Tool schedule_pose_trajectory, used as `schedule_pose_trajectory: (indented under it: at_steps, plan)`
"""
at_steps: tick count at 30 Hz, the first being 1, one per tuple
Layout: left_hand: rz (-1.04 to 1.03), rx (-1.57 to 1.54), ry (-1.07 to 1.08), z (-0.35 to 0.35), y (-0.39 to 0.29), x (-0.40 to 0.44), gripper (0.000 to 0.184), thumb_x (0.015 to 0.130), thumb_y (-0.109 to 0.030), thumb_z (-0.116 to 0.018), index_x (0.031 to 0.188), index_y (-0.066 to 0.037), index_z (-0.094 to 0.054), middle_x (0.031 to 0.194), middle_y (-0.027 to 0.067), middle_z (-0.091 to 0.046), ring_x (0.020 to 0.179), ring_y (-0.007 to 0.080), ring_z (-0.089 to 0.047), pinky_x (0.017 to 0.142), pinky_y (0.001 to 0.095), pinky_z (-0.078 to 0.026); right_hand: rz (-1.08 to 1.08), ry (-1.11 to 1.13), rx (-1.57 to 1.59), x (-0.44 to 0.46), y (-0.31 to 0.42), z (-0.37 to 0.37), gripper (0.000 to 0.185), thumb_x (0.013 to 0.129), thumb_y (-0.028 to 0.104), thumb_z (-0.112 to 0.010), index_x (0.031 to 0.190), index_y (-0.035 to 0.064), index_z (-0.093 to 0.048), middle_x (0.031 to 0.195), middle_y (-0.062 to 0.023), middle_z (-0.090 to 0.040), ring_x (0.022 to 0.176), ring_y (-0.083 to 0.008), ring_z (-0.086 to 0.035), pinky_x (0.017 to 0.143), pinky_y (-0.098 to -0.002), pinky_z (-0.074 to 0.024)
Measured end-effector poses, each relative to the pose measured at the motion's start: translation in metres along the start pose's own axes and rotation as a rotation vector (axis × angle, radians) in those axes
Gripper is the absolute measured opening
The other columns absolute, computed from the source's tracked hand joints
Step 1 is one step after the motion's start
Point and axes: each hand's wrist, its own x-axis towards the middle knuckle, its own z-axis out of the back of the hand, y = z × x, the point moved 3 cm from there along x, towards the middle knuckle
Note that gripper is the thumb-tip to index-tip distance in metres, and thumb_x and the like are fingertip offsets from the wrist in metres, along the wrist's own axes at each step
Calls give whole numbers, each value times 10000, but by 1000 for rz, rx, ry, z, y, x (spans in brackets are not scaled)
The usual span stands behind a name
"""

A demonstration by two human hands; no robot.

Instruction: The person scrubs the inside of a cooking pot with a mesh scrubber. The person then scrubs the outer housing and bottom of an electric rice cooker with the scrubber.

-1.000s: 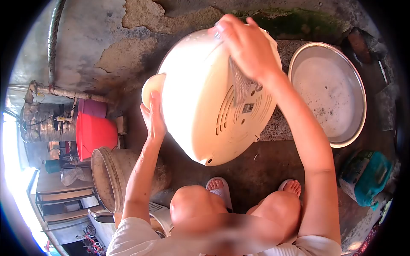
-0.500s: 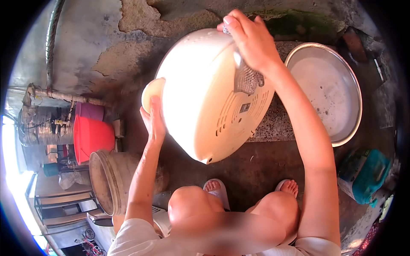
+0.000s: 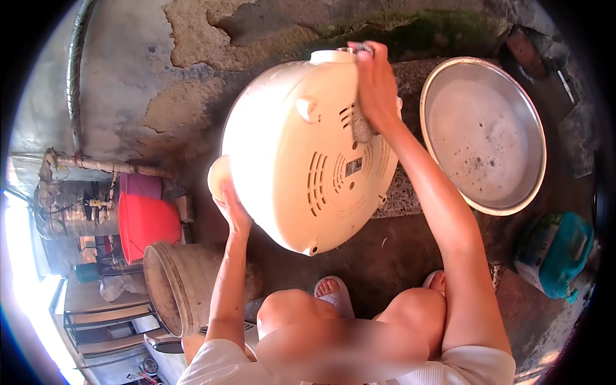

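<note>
A cream-coloured electric cooker body is held up tilted, its vented underside turned toward me and to the right. My left hand is closed round the side handle at its left. At the cooker's upper right, my right hand is closed on a grey mesh scrubber, which lies against the underside near the rim. Part of the scrubber shows below the palm and a bit shows at the fingertips. The cooker's inside faces away and is hidden.
A metal basin with cloudy, speckled liquid stands on a stone slab at right. Below it is a teal jug. To the left are a red bucket and a large tan bucket. A peeling wall rises behind.
The cooker has turned to show more of its underside, including its feet and vents. My right hand has moved slightly down along its edge with the scrubber. My left hand keeps its hold.
</note>
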Motion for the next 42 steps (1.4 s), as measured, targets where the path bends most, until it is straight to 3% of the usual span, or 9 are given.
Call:
schedule_pose_trajectory:
  at_steps: [3,7,11,17,23,28,32,38,42]
  plan:
    - [2,32,13,3,0,-8,459,990,-385,-344,1116,18,-525,957,81,-616,796,138,-617,667,265,-499,327,159,102,12,68,5,390,965,342,-301,1147,89,-535,1025,-150,-609,970,-313,-571,953,-402,-363]
    - [-71,40,-12,11,16,-10,461,989,-388,-347,1144,17,-506,969,87,-606,794,141,-605,684,263,-493,-431,219,52,13,-70,4,420,961,383,-266,1070,81,-538,964,-173,-618,828,-384,-597,785,-452,-467]
    - [79,-134,59,18,25,-17,470,971,-386,-406,1238,-2,-449,1083,81,-571,926,153,-568,801,299,-464,147,15,51,7,24,4,397,935,372,-367,1057,53,-569,1082,-138,-589,1004,-321,-545,922,-393,-367]
    - [276,172,570,15,-65,23,858,767,-375,-696,1412,-18,-257,1422,121,-333,1312,240,-307,1069,372,-262,-179,6,142,23,-19,-8,292,935,295,-430,945,43,-577,808,-171,-619,766,-336,-598,690,-366,-460]
    - [517,182,537,-58,-85,111,349,933,-339,-524,1024,-10,-602,905,36,-647,799,91,-604,719,230,-481,236,32,-169,35,-13,12,262,883,354,-563,916,96,-595,697,-138,-610,663,-343,-601,589,-405,-467]
    - [505,95,489,-58,-92,82,364,949,-381,-480,951,-44,-619,865,29,-647,768,98,-610,685,242,-489,-392,320,-585,21,-124,183,494,889,448,-522,1220,84,-480,669,-151,-611,776,-348,-648,705,-410,-488]
    - [484,-2,400,-61,-98,74,383,957,-383,-457,1019,-35,-607,925,54,-653,805,120,-623,723,260,-499,-241,478,-553,-40,-175,245,623,806,354,-637,1327,152,-362,1270,-232,-456,1044,-388,-555,801,-427,-476]
    - [467,-65,355,-36,-53,87,414,953,-405,-455,1074,-36,-597,970,50,-650,844,120,-616,757,264,-488,37,1275,-1186,-129,-181,256,468,852,141,-510,1307,171,-408,1317,-212,-399,999,-389,-570,818,-450,-493]
    - [439,-12,311,-27,-44,89,438,947,-430,-457,1055,-32,-603,943,39,-639,818,105,-592,736,263,-468,-296,604,-645,-80,-194,289,265,884,228,-506,1109,98,-560,891,-161,-629,779,-311,-635,683,-395,-485]
